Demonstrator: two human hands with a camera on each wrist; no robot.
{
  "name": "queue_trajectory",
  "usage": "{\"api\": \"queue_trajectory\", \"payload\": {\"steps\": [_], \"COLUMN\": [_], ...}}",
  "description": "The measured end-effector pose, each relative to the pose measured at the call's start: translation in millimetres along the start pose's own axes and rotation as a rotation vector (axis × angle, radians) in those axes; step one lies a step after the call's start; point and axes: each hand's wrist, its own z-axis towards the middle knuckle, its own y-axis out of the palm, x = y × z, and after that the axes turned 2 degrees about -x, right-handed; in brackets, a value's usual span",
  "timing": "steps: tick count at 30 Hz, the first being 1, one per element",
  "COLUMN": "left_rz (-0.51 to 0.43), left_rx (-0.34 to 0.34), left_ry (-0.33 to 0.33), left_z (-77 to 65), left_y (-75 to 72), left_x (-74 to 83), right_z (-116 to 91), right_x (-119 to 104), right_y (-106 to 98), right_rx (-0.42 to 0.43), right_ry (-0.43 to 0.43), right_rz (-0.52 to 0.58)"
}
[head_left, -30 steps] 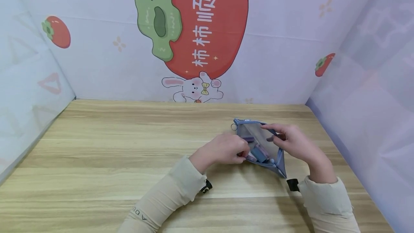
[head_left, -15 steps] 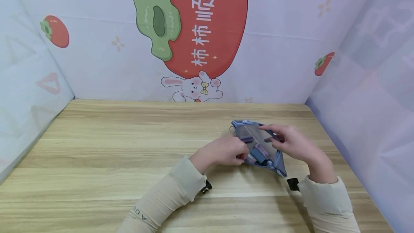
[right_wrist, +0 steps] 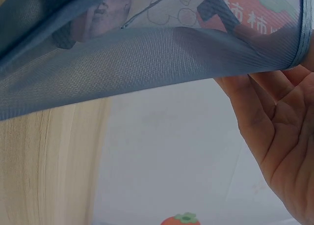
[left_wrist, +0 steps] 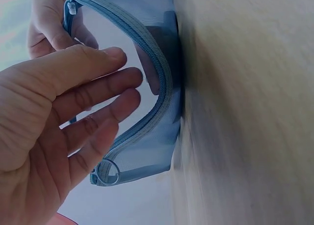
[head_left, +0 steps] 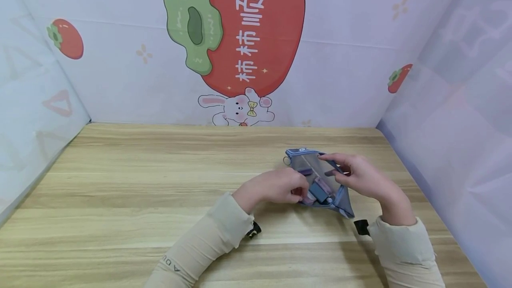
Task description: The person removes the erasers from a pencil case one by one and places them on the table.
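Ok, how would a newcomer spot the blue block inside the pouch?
In the head view, find the wooden table, then the open pouch between the left hand and right hand. Inside, near the pouch's lower edge, lies the blue block, set apart by its colour from the purplish items beside it.

Head view: bright, even, coolish light. Soft shadows on the wood-grain surface [head_left: 120, 199], one beside the right sleeve [head_left: 404, 248]; pale sheen near its middle. Right wall panel [head_left: 460, 132] bluish, faint glare patches. Printed backdrop [head_left: 340, 79] fairly crisp. Left wrist view: dimmer; left hand [left_wrist: 44, 107] reasonably sharp, surface soft and blurred, upper-left corner washed out. Right wrist view: dull; mesh pouch [right_wrist: 147, 68] dark against paler backdrop, right hand [right_wrist: 279, 122] shaded.
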Motion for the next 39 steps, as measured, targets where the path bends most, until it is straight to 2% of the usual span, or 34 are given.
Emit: {"api": "queue_trajectory", "payload": {"steps": [6,14,30,39], "left_rz": [0.105,0.08,0.068,0.023], "left_rx": [0.036,-0.035,-0.154,-0.206], "left_ry": [0.029,0.024,0.064,0.039], "left_z": [2.0,5.9,20.9,24.1], "left_y": [-1.0,1.9,5.0,5.6], "left_x": [2.6,1.4,-1.3,0.5], "right_z": [-0.5,-0.2,0.5,0.2], "right_x": [1.3,0.6,0.9,1.6], "right_y": [0.2,0.9,0.6,2.1], "right_rx": [-0.01,-0.028,-0.028,-0.035], "right_ry": [0.014,0.019,0.007,0.002], "right_rz": [0.006,0.011,-0.005,-0.008]}}
